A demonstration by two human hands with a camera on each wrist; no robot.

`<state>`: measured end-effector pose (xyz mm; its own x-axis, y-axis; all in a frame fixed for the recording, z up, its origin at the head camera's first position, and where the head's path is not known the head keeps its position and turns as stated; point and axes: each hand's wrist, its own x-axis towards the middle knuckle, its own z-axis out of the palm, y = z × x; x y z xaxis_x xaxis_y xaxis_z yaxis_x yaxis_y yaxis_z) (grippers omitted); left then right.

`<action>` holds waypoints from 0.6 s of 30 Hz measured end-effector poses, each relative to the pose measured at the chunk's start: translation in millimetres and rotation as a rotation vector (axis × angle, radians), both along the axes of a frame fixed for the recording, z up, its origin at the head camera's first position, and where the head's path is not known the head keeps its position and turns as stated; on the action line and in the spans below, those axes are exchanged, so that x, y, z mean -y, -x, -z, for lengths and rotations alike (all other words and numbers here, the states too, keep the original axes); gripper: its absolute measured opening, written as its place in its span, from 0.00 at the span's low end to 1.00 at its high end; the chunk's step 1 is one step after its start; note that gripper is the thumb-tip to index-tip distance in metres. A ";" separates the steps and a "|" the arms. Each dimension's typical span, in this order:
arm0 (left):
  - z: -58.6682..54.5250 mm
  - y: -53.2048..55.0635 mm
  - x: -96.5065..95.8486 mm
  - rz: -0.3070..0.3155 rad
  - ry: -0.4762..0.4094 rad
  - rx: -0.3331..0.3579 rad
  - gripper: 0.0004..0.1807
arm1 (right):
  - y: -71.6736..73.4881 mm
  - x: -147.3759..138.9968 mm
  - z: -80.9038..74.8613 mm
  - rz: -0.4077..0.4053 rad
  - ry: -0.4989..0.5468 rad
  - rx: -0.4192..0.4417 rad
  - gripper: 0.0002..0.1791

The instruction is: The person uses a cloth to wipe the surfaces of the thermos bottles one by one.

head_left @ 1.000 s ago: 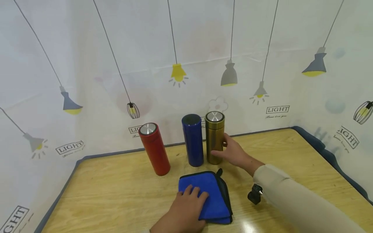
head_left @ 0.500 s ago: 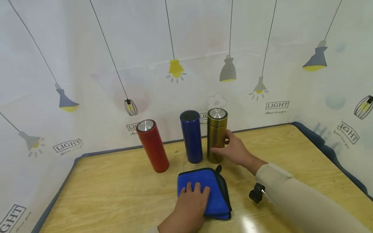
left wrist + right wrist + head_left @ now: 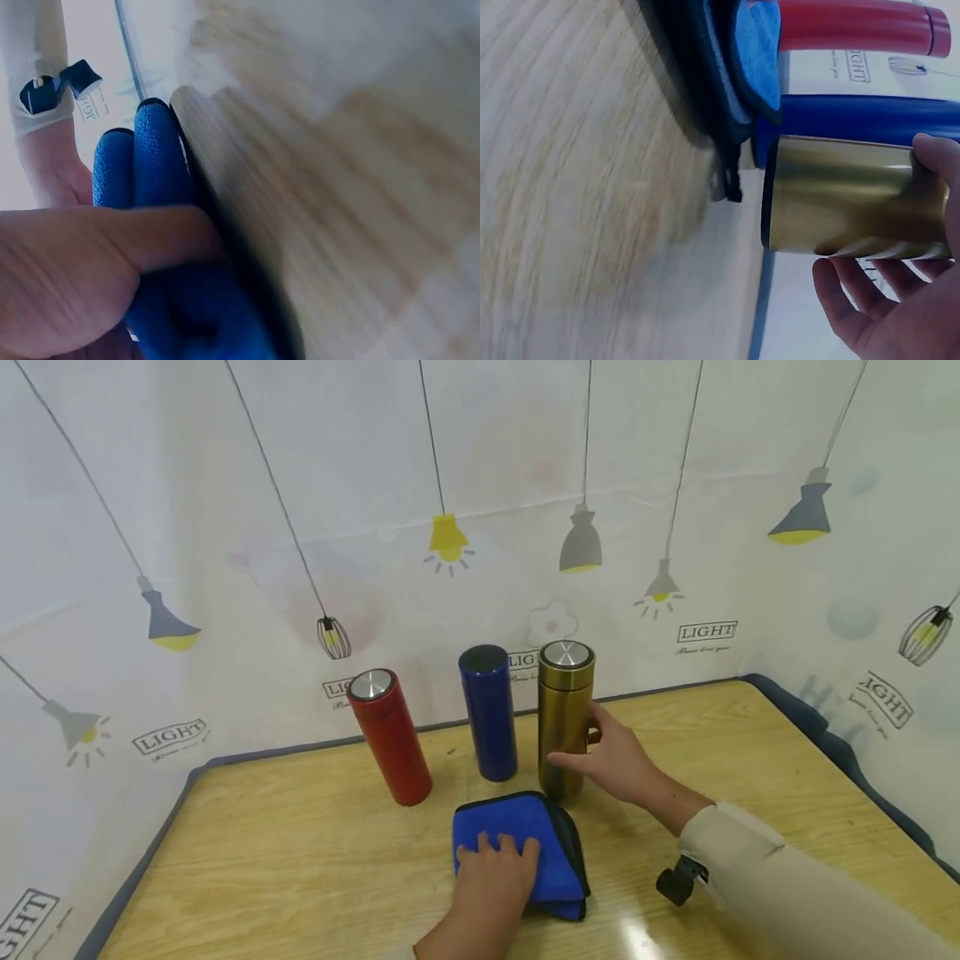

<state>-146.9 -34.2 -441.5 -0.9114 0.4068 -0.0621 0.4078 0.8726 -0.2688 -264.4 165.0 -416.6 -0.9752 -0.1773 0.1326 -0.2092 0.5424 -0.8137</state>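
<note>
My right hand [image 3: 618, 756] grips a gold thermos bottle [image 3: 558, 718] with a shiny lid, thumb across its front and fingers round the far side. Upright in the head view, the bottle stands just behind a folded blue cloth [image 3: 551, 860] with black edging. In the right wrist view the gold bottle's dark base [image 3: 767, 195] shows close over the table. On top of the cloth rests my left hand [image 3: 491, 889], its fingers spread. The left thumb [image 3: 165, 236] lies against the cloth in the left wrist view.
A blue thermos [image 3: 489, 718] stands left of the gold one, and a red thermos [image 3: 393, 743] farther left. The wooden table [image 3: 300, 860] ends at a wall covering [image 3: 247, 693] printed with lamps. A black wrist camera [image 3: 678, 878] sits under the right cuff.
The right hand has brought the gold bottle nearer and slightly to the right, widening its gap from the blue one. The left hand has slid a little forward on the cloth.
</note>
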 end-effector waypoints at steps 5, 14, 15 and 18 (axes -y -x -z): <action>-0.3 2.1 2.8 -0.081 -0.061 0.012 0.20 | -11.0 3.0 -3.9 -0.002 -0.014 0.004 0.46; -8.7 11.4 27.4 0.005 -0.249 -0.048 0.19 | -38.5 0.1 -16.2 -0.027 -0.023 0.018 0.44; -9.0 12.1 29.4 0.016 -0.247 -0.068 0.17 | -41.3 0.0 -18.2 -0.027 -0.017 0.019 0.44; -7.4 12.4 31.5 0.034 -0.211 -0.149 0.12 | -47.3 0.7 -23.8 -0.025 0.001 0.008 0.42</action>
